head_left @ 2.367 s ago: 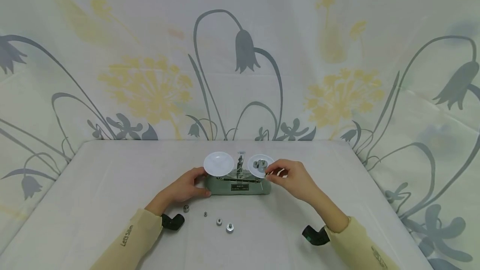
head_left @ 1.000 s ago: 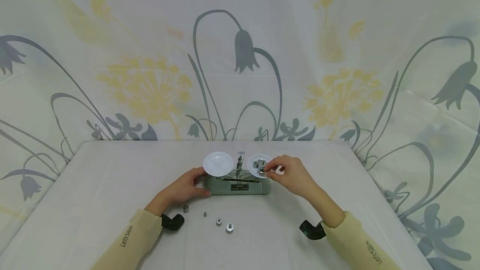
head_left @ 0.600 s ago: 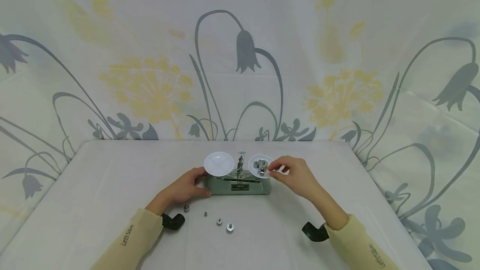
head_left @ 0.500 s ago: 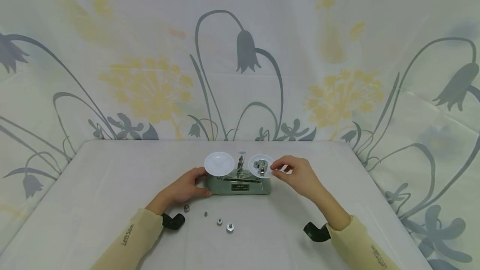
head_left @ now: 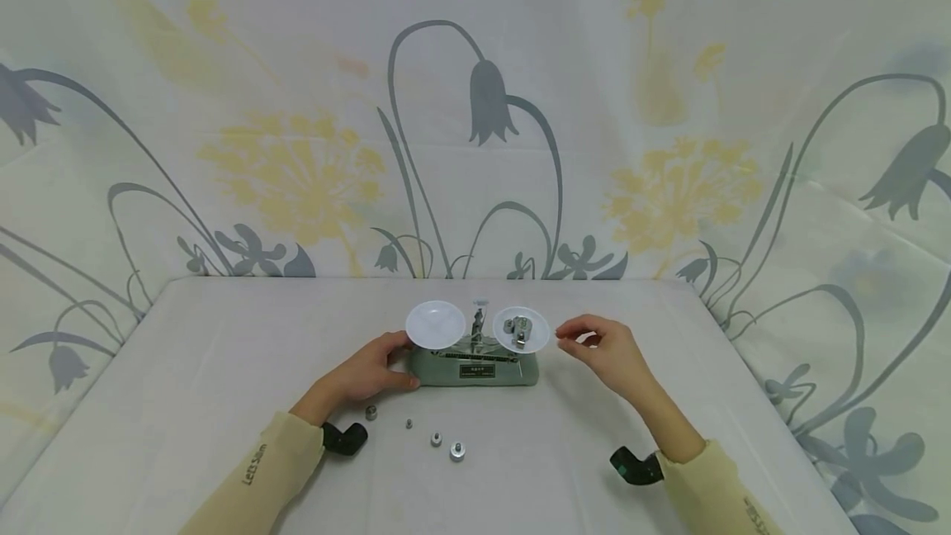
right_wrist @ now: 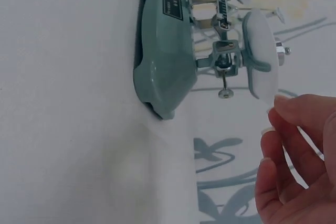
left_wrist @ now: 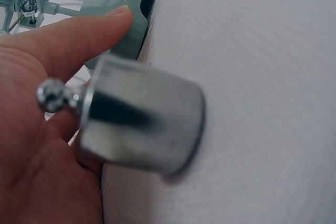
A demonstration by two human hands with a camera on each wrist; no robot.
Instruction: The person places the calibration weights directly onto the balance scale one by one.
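Balance scale (head_left: 475, 370), frame centre; left hand (head_left: 371, 371) grips its left end. Right hand (head_left: 603, 347) just right of the loaded pan (head_left: 541, 329), fingers narrowly parted, holding nothing; brushing that rim could topple the clustered weights (head_left: 522, 328).

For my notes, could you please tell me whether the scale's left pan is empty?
Empty: the left pan shows only bare white surface.
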